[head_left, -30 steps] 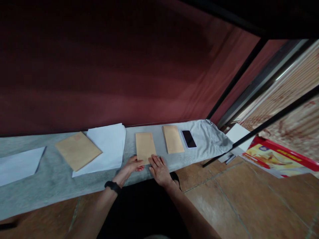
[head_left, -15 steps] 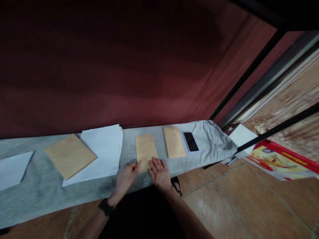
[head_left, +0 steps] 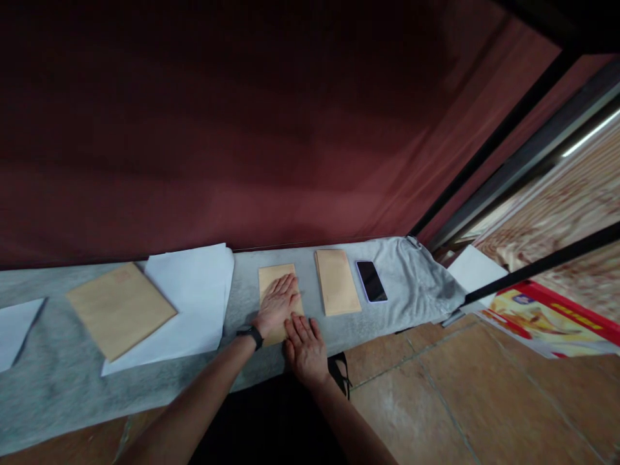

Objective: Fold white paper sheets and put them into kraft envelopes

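Observation:
A tan paper envelope [head_left: 272, 274] lies flat on the grey cloth in front of me. My left hand [head_left: 278, 300] rests flat across its middle, fingers stretched out toward the upper right. Beside its lower right edge, my right hand [head_left: 306, 349] lies palm down with the fingers extended, the fingertips at the envelope's edge. Neither hand grips anything. To the right is a small stack of similar tan envelopes [head_left: 338, 283], and past it a phone [head_left: 371, 281] with a dark screen and a pale purple rim.
Grey cloth [head_left: 48, 407] covers the long, narrow table. On the left, a larger tan envelope [head_left: 121, 310] overlaps white paper sheets [head_left: 194, 310], with another white sheet [head_left: 17, 329] farther left. A dark red panel [head_left: 242, 161] rises behind. A red and yellow box [head_left: 547, 316] sits at right.
My left hand has moved up and right from the envelope's lower left edge, opening flat onto it. My right hand stays near the lower right edge. The view has shifted slightly.

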### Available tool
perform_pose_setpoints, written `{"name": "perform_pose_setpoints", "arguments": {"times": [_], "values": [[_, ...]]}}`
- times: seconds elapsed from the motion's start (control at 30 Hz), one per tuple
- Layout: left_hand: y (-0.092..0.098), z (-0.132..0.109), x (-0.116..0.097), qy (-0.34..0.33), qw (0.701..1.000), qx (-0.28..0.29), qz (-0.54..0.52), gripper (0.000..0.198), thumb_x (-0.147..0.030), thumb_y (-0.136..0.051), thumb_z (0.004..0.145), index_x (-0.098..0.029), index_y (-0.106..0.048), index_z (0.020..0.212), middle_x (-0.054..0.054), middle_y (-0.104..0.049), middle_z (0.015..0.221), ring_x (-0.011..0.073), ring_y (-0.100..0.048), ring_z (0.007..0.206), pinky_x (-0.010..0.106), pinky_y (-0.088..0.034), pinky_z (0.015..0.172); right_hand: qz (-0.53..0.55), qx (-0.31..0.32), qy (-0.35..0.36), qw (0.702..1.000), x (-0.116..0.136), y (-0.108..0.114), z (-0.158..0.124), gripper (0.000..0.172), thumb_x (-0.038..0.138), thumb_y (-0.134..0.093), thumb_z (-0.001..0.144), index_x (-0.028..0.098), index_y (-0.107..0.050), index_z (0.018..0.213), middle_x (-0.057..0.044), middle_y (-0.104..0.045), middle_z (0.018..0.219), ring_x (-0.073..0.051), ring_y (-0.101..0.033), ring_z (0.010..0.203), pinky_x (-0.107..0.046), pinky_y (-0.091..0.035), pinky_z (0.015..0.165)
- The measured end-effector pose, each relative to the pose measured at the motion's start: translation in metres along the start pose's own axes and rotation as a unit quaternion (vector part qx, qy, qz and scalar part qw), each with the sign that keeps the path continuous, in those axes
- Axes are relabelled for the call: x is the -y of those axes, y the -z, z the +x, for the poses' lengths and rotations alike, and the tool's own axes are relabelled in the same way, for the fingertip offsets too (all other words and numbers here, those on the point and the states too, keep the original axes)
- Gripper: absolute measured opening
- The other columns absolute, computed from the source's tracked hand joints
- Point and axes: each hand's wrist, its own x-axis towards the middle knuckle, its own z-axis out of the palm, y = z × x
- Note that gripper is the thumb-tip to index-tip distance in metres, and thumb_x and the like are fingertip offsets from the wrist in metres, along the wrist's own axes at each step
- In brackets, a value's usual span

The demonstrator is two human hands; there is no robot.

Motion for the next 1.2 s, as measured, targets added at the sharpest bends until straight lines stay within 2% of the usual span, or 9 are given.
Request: {"name": "perform_pose_setpoints", "arguments": {"times": [0.23, 0.4, 0.6, 0.73, 0.87, 1.07, 1.2], "values": [[0.001, 0.015, 0.005, -0.001, 1.000, -0.020, -0.022, 0.057, -0.036, -0.032, 0.101, -0.011, -0.043, 0.151, 0.015, -0.038, 0.160, 0.0246, -0.032, 0.151, 0.045, -0.020, 0.125, -0.003, 0.021, -0.004, 1.000, 0.000, 0.001, 0.001, 0.053, 0.033, -0.049, 0.101, 0.023, -0.042, 0.153, -0.007, -0.048, 0.155, -0.023, -0.046, 0.142, -0.044, -0.028, 0.123], [-0.001, 0.024, 0.006, 0.021, 1.000, -0.011, -0.001, 0.059, -0.037, -0.030, 0.101, -0.007, -0.042, 0.151, 0.016, -0.038, 0.160, 0.0263, -0.028, 0.152, 0.044, -0.018, 0.125, 0.002, 0.019, -0.007, 1.000, 0.001, 0.001, 0.000, 0.051, 0.033, -0.047, 0.102, 0.022, -0.043, 0.153, -0.007, -0.049, 0.155, -0.023, -0.046, 0.142, -0.045, -0.027, 0.124], [0.002, 0.017, 0.007, -0.001, 1.000, 0.000, 0.013, 0.058, -0.035, -0.029, 0.102, -0.007, -0.043, 0.151, 0.015, -0.038, 0.160, 0.0264, -0.030, 0.151, 0.044, -0.018, 0.125, 0.006, 0.001, -0.008, 1.000, 0.000, -0.003, -0.001, 0.049, 0.031, -0.045, 0.103, 0.022, -0.046, 0.151, -0.007, -0.049, 0.154, -0.023, -0.047, 0.141, -0.045, -0.028, 0.124], [-0.002, -0.010, 0.005, -0.025, 1.000, 0.005, -0.005, 0.057, -0.034, -0.029, 0.102, -0.012, -0.039, 0.153, 0.012, -0.039, 0.161, 0.0227, -0.031, 0.151, 0.044, -0.021, 0.125, 0.001, -0.010, -0.006, 1.000, -0.002, -0.010, -0.002, 0.050, 0.030, -0.048, 0.101, 0.017, -0.048, 0.149, -0.009, -0.056, 0.149, -0.022, -0.050, 0.139, -0.043, -0.031, 0.123], [-0.006, -0.052, -0.002, -0.056, 0.998, 0.005, -0.015, 0.057, -0.034, -0.027, 0.103, -0.013, -0.038, 0.154, 0.013, -0.038, 0.161, 0.0211, -0.033, 0.150, 0.044, -0.023, 0.125, -0.014, -0.023, -0.009, 1.000, -0.002, -0.016, -0.003, 0.047, 0.028, -0.049, 0.100, 0.015, -0.054, 0.145, -0.011, -0.061, 0.143, -0.022, -0.052, 0.138, -0.042, -0.034, 0.121], [0.000, -0.114, -0.012, -0.089, 0.996, -0.014, -0.004, 0.060, -0.043, -0.036, 0.102, -0.013, -0.038, 0.154, 0.014, -0.037, 0.161, 0.0242, -0.032, 0.151, 0.046, -0.026, 0.124, -0.032, -0.012, -0.008, 0.999, -0.002, -0.012, -0.005, 0.055, 0.034, -0.048, 0.101, 0.014, -0.044, 0.152, -0.013, -0.048, 0.155, -0.025, -0.042, 0.144, -0.045, -0.027, 0.123], [0.003, -0.134, -0.017, -0.079, 0.996, -0.030, 0.007, 0.061, -0.045, -0.039, 0.101, -0.013, -0.040, 0.153, 0.015, -0.040, 0.159, 0.0259, -0.035, 0.149, 0.046, -0.031, 0.122, -0.049, -0.026, -0.054, 0.997, 0.003, -0.011, -0.004, 0.057, 0.035, -0.048, 0.101, 0.009, -0.042, 0.152, -0.019, -0.040, 0.159, -0.030, -0.035, 0.149, -0.049, -0.026, 0.122]]}}
